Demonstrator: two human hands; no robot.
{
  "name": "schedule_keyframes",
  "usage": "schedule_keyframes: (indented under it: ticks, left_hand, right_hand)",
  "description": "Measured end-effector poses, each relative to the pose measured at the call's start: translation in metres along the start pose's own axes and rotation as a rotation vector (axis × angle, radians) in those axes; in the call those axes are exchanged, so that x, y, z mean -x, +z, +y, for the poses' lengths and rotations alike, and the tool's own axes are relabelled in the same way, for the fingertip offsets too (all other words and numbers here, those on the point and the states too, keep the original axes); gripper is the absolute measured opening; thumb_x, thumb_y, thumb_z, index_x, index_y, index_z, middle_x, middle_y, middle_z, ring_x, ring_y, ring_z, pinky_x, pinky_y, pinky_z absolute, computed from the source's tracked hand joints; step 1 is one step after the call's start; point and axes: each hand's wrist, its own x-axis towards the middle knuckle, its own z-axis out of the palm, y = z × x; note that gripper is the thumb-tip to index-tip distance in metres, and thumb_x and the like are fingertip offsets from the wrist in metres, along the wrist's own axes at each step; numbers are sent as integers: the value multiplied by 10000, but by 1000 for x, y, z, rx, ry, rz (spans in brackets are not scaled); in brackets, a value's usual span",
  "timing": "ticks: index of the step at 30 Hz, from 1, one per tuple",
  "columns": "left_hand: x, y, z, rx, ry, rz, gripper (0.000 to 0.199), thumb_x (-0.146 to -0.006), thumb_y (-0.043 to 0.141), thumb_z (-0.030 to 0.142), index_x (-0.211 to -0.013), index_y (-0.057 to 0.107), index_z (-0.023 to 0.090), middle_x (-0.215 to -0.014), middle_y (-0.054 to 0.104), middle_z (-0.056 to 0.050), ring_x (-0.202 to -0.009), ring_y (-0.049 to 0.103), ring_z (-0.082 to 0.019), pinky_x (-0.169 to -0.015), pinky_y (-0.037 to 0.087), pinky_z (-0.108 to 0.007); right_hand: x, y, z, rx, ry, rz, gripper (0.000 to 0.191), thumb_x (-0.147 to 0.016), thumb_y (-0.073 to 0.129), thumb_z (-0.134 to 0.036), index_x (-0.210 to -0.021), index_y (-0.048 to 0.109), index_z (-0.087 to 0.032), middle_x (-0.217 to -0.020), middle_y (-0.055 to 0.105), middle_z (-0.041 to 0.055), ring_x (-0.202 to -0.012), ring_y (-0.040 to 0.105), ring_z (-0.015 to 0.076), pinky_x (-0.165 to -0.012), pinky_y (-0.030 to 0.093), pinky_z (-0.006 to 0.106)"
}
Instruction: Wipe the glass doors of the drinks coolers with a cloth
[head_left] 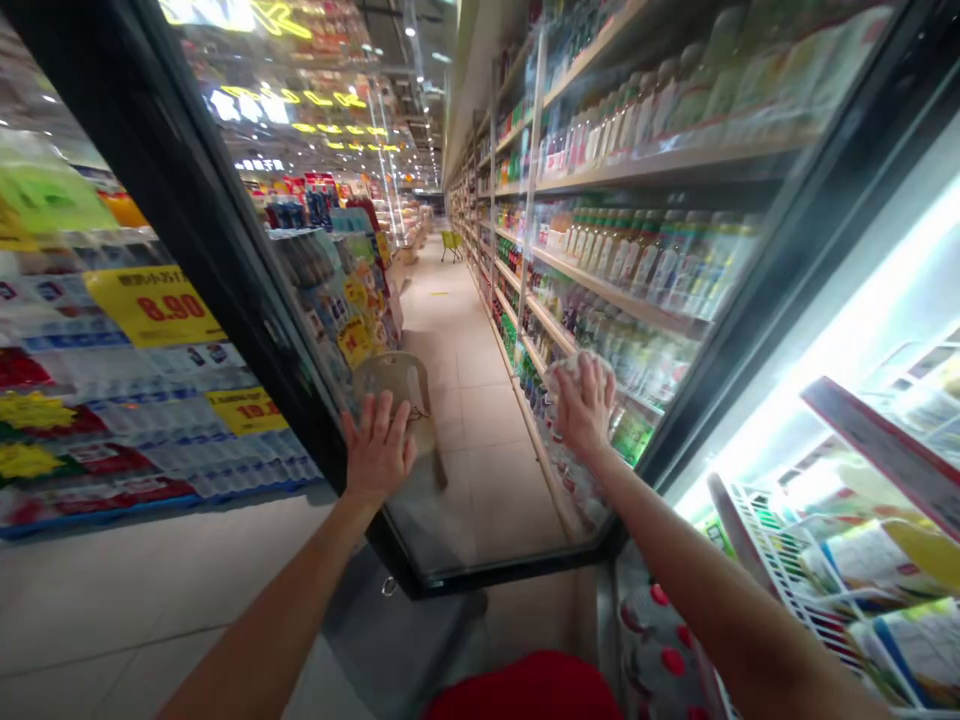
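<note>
In front of me a glass door [480, 500] with a black frame [517, 566] stands swung out from a lit fridge. My left hand [377, 448] rests at the door's left edge, fingers spread and stretched out, with nothing in it. Against the glass on the right side, my right hand [586, 412] presses a whitish cloth [562, 368], its fingers bent over it. Most of the cloth is hidden under the palm and fingers.
Right of the door, wire fridge shelves [757, 530] hold packaged goods. Through the glass appear bottle shelves [652, 310], a beige chair [394, 375] and a distant yellow-green cart [451, 244]. Stacked drink packs [135, 400] with yellow price signs [154, 305] stand at left.
</note>
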Motion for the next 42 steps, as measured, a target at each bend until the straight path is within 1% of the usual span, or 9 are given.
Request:
schedule_keyframes:
  ticks: [3,5,8,12,17,25,31,36,42]
  left_hand:
    - [-1,7,-4,-2,6,16,759,-816,522,244,-1436,84,244,-1501,131,-102,-1383,65,-274,-1112,59,-550]
    - [-3,10,-7,9,8,10,758,-815,525,239,-1435,88,246,-1498,143,-104,-1383,68,-270,-1113,64,-547]
    - [-6,14,-10,53,-7,-25,753,-814,522,224,-1433,95,264,-1496,157,-102,-1382,74,-270,-1111,65,-553]
    - [-8,20,-7,95,-70,-75,743,-805,506,211,-1433,111,247,-1497,146,-117,-1376,67,-302,-1093,74,-595]
    - [-12,29,-4,91,-111,-77,718,-799,493,207,-1430,150,215,-1492,164,-139,-1378,69,-309,-1086,86,-605]
    - [-23,39,-16,115,-110,-147,643,-781,472,194,-1393,275,179,-1468,244,-149,-1378,102,-305,-1077,136,-587]
    - [-36,51,-6,147,-166,-117,694,-751,480,155,-1402,239,154,-1491,176,-143,-1385,68,-291,-1080,214,-534]
    - [-41,59,4,180,-184,-88,769,-709,509,119,-1407,185,118,-1505,107,-147,-1389,18,-279,-1105,216,-488]
    - [-42,63,7,214,-239,-143,842,-674,539,109,-1413,140,163,-1519,49,-107,-1388,-9,-281,-1120,199,-490]
  right_hand:
    - [-40,-5,31,24,87,108,515,-846,378,-225,-1361,352,-233,-1470,242,121,-1371,183,291,-1043,256,552]
    - [-56,-9,51,34,43,110,496,-844,380,-243,-1340,385,-225,-1470,245,120,-1367,196,291,-1042,254,549]
    - [-57,-15,78,72,19,103,494,-834,400,-243,-1327,401,-213,-1466,252,127,-1362,209,297,-1035,262,551]
    - [-39,-18,96,110,138,145,541,-819,382,-189,-1359,352,-188,-1471,227,151,-1359,212,303,-1012,291,557]
    - [-34,-21,100,120,72,103,548,-810,395,-168,-1356,357,-205,-1477,223,140,-1361,208,304,-1011,306,553]
    - [-80,-23,93,155,-102,-13,479,-809,421,-189,-1286,448,-226,-1456,282,101,-1382,150,262,-1063,246,515]
    - [-85,-19,95,128,-77,-133,449,-815,421,-179,-1253,489,-248,-1432,336,70,-1375,169,248,-1074,211,525]
    - [-83,-13,98,80,-75,-120,448,-801,438,-212,-1241,518,-182,-1417,350,124,-1363,174,284,-1069,177,537]
    - [-80,-4,102,90,-88,-83,541,-737,492,-206,-1278,476,-216,-1439,304,105,-1374,128,266,-1074,162,526]
